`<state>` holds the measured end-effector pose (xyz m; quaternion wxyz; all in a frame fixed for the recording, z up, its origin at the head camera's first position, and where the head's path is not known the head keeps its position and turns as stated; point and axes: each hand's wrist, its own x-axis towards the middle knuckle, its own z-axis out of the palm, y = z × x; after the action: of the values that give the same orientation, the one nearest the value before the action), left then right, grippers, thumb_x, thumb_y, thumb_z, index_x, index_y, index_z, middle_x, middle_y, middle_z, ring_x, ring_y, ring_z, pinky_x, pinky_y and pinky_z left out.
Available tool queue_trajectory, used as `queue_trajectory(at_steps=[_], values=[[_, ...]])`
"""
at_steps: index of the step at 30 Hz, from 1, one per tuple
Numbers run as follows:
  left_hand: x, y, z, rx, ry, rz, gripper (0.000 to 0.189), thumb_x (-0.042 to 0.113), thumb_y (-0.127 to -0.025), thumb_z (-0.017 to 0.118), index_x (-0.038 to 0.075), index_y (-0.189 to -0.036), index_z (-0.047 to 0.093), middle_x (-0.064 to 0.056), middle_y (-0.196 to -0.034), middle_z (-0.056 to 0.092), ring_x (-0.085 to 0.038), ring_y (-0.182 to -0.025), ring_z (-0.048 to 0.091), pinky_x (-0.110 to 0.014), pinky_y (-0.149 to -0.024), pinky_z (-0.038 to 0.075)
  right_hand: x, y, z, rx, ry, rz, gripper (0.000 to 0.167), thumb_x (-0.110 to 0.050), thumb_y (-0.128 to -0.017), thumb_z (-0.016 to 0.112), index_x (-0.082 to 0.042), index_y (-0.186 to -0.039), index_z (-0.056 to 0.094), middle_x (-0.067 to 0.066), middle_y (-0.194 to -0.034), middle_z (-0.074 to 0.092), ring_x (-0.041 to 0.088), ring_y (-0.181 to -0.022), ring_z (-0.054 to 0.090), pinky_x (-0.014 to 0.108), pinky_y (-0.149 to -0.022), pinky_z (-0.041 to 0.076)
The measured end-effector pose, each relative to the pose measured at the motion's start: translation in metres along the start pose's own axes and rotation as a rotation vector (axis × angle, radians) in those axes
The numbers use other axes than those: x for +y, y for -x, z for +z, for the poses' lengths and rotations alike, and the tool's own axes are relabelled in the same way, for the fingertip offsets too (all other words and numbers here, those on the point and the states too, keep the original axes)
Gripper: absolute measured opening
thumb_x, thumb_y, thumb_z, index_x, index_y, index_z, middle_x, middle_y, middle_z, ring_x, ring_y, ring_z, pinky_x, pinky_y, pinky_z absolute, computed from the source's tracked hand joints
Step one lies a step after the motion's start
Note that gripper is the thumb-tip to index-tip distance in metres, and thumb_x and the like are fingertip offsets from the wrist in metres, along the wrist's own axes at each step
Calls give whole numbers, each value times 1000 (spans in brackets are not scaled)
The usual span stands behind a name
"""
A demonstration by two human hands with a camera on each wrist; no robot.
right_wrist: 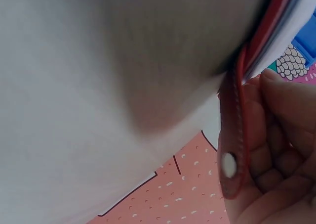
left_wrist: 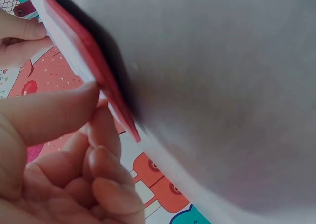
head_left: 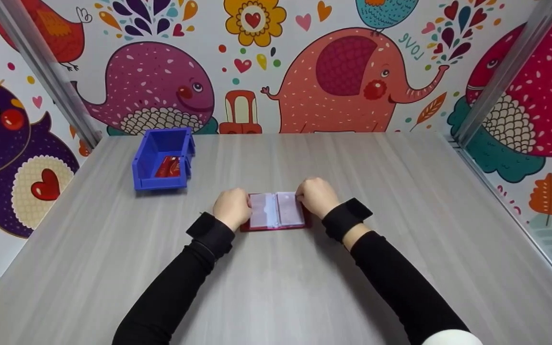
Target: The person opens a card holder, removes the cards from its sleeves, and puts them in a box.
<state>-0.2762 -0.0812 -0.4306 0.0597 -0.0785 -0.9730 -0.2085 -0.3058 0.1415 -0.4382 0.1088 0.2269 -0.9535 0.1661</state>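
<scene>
A red card holder (head_left: pixel 276 227) lies open on the table, its clear plastic sleeves (head_left: pixel 263 211) facing up. At its left edge my left hand (head_left: pixel 232 209) pinches it between thumb and curled fingers; the left wrist view shows the thumb (left_wrist: pixel 64 108) against the red cover (left_wrist: pixel 98 61). My right hand (head_left: pixel 318 196) holds the upper right edge, fingers curled, as the right wrist view of that hand (right_wrist: pixel 284 140) also shows. A red strap (right_wrist: pixel 232 145) with a metal snap hangs from the holder beside those fingers. Exactly which layers each hand pinches is hidden.
A blue plastic bin (head_left: pixel 161 183) stands at the back left of the table (head_left: pixel 276 287), with red packets or cards (head_left: pixel 169 166) inside. Printed panels (head_left: pixel 257 67) close off the back and sides, with metal posts (head_left: pixel 511 72) at the corners.
</scene>
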Motion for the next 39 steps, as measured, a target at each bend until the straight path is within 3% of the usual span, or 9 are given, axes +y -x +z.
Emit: queue_trajectory(at_steps=[8, 18, 39], values=[[-2, -1, 1, -10, 13, -11, 9, 0, -73, 68, 8, -68, 68, -8, -75, 68, -32, -75, 65, -42, -70, 51, -2, 0, 1, 9, 46, 9, 5, 2, -79, 76, -3, -80, 77, 11, -84, 73, 32, -82, 69, 43, -78, 53], [-4, -1, 2, -1, 23, 7, 13, -1, -72, 66, 9, -63, 64, -5, -69, 64, -30, -70, 62, -41, -67, 50, -3, 0, 3, -4, 78, 21, 6, 2, -80, 75, -4, -80, 78, 11, -84, 73, 33, -81, 68, 44, -77, 54], [-4, -1, 2, -1, 32, 4, 11, 0, -71, 68, 9, -64, 66, -6, -71, 66, -31, -72, 63, -42, -68, 50, -8, 3, 2, 3, 136, -53, 6, 1, -80, 74, -3, -75, 76, 12, -80, 70, 33, -76, 66, 45, -72, 53]])
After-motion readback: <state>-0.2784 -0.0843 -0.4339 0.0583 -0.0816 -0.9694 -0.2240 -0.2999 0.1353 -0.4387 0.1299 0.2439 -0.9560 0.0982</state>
